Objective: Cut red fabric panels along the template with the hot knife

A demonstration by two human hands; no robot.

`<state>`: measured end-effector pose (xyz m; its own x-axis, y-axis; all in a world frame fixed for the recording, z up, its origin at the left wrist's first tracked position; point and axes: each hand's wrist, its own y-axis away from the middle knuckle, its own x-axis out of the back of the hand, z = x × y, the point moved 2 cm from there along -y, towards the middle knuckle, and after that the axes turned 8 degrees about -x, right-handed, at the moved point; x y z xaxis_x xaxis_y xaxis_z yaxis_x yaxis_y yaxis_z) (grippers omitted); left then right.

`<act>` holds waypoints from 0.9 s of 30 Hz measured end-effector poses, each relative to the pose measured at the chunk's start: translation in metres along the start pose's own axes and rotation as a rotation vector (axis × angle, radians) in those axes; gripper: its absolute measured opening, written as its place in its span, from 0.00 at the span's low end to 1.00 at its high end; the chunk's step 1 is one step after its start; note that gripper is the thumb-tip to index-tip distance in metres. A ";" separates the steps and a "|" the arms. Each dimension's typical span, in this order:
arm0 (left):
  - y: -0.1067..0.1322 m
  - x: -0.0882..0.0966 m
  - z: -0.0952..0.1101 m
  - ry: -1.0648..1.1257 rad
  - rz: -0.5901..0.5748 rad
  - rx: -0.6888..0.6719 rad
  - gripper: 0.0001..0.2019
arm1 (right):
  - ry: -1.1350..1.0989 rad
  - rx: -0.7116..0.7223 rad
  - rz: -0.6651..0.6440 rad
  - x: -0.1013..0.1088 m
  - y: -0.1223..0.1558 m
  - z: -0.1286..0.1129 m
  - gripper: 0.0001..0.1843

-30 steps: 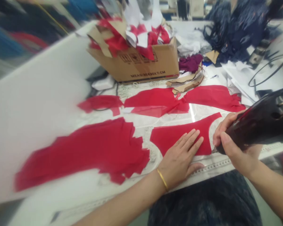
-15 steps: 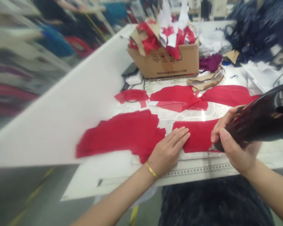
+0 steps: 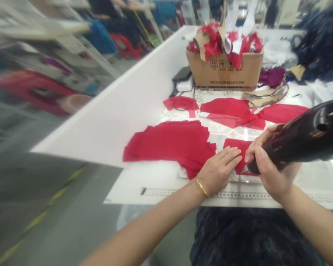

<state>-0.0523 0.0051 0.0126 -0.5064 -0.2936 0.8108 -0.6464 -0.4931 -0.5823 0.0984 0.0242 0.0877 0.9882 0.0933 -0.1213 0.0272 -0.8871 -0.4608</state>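
The left fingers (image 3: 229,154) lie open and flat on the red fabric panel (image 3: 236,145). The right fingers (image 3: 262,162) grip a dark glossy handheld tool (image 3: 299,142) at the panel's right edge. A larger red panel (image 3: 169,146) lies just left of the panel; the counter's (image 3: 155,186) near edge runs below it.

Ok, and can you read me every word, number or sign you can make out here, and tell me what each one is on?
"MEAS:30X30X5 CM": black print on the brown corrugated cardboard box; the digits are slightly soft, so the first number is uncertain.
Black handling symbols in small squares above that print: too small to read clearly.
Marks on the long white measuring strip along the white table's near edge: too small to read.
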 end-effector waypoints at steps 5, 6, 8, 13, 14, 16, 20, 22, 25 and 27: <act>-0.001 0.000 0.000 0.030 0.025 -0.006 0.19 | 0.053 0.014 0.009 -0.005 0.002 0.002 0.11; -0.001 0.000 0.000 0.031 0.024 -0.005 0.19 | 0.074 0.009 0.000 -0.006 0.002 0.002 0.10; -0.001 -0.001 0.000 0.028 0.021 -0.004 0.19 | 0.095 -0.009 -0.011 -0.007 0.003 0.003 0.09; -0.001 0.001 0.001 -0.020 0.028 0.001 0.21 | 0.050 -0.018 0.039 0.002 0.004 0.001 0.13; 0.000 0.001 0.001 -0.033 0.029 0.011 0.22 | 0.049 -0.026 0.058 0.005 0.004 0.000 0.14; 0.001 0.001 0.001 -0.052 0.026 0.030 0.24 | 0.042 -0.044 0.091 0.012 0.003 -0.003 0.16; 0.002 0.000 0.001 -0.036 0.010 0.047 0.25 | -0.005 -0.035 0.089 0.018 0.003 -0.004 0.14; 0.002 0.000 0.001 -0.037 0.014 0.048 0.24 | 0.005 -0.037 0.080 0.018 0.003 -0.003 0.12; 0.001 0.001 0.001 -0.065 0.033 0.041 0.22 | 0.018 -0.047 0.091 0.018 0.005 -0.003 0.11; 0.001 0.001 0.001 -0.065 0.035 0.044 0.22 | 0.000 -0.058 0.108 0.022 0.006 -0.005 0.14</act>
<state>-0.0533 0.0032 0.0127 -0.4892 -0.3636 0.7927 -0.6020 -0.5169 -0.6086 0.1210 0.0191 0.0869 0.9858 -0.0038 -0.1678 -0.0706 -0.9164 -0.3939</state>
